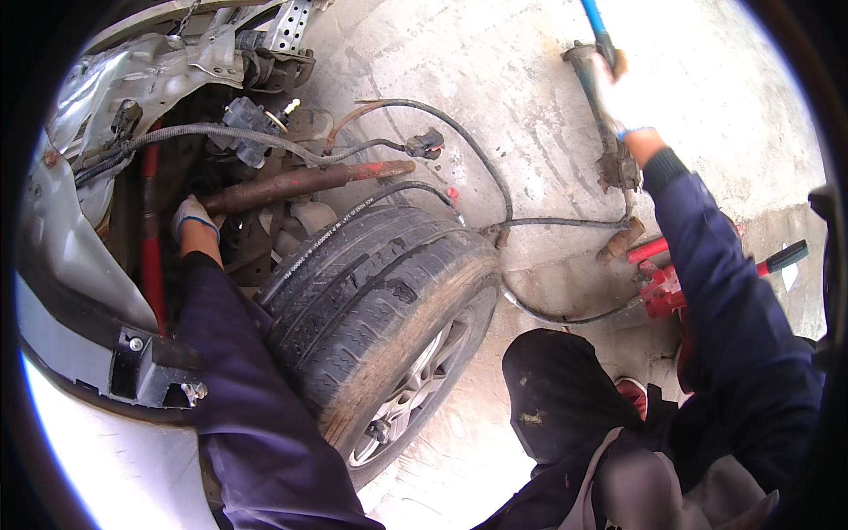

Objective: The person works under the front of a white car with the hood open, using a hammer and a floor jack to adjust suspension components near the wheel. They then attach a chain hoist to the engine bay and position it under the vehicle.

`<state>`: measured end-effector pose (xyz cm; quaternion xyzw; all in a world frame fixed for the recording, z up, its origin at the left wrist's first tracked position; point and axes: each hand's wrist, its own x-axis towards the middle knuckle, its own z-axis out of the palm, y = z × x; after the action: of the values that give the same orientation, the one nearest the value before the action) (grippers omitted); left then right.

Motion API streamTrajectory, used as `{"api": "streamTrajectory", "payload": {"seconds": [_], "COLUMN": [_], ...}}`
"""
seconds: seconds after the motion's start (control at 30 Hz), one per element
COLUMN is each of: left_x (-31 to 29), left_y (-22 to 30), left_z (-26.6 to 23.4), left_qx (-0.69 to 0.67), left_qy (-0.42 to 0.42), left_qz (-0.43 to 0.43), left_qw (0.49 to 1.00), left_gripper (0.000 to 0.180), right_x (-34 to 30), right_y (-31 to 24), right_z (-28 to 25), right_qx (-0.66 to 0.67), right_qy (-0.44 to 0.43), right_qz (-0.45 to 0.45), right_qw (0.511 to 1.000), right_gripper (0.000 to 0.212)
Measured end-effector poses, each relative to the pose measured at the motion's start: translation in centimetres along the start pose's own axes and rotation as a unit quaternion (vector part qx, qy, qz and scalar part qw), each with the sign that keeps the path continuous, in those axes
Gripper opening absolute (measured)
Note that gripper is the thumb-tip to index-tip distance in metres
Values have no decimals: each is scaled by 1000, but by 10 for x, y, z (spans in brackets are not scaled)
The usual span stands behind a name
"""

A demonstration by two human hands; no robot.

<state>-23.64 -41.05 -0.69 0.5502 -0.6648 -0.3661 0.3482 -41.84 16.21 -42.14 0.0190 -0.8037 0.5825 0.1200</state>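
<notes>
Navy sleeves (724, 265), whitish gloves (618, 99)

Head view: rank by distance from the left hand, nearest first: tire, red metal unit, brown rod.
1. Brown rod: right at the left hand, extending rightward from it.
2. Tire: right of the hand, lower in the picture.
3. Red metal unit: farther right, past the tire.

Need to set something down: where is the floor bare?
Bare floor lies between the looped black hose and the long metal part, and right of the right hand. Crowded: around the left hand, between the rusty shaft and red bar.
</notes>
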Motion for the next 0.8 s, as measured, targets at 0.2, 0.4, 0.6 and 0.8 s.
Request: {"api": "streamTrajectory", "payload": {"seconds": [0.2,0.4,0.6,0.8], "left_x": [16,5,0,3], "left_y": [0,0,1,2], "left_z": [-4,-5,-2,-1], "left_qx": [14,20,30,35], "left_qy": [3,-7,12,-4], "left_qz": [3,1,6,17], "left_qw": [1000,1000,999,999], "left_gripper": [52,50,48,45], "right_x": [-12,25,43,1], "right_y": [-22,52,79,35], "right_z": [-11,28,53,-4], "right_qx": [24,-162,-253,-22], "right_qy": [12,-59,-28,38], "right_qz": [-22,44,-14,-12], "right_qw": [999,984,967,999], "right_gripper": [55,57,63,52]}}
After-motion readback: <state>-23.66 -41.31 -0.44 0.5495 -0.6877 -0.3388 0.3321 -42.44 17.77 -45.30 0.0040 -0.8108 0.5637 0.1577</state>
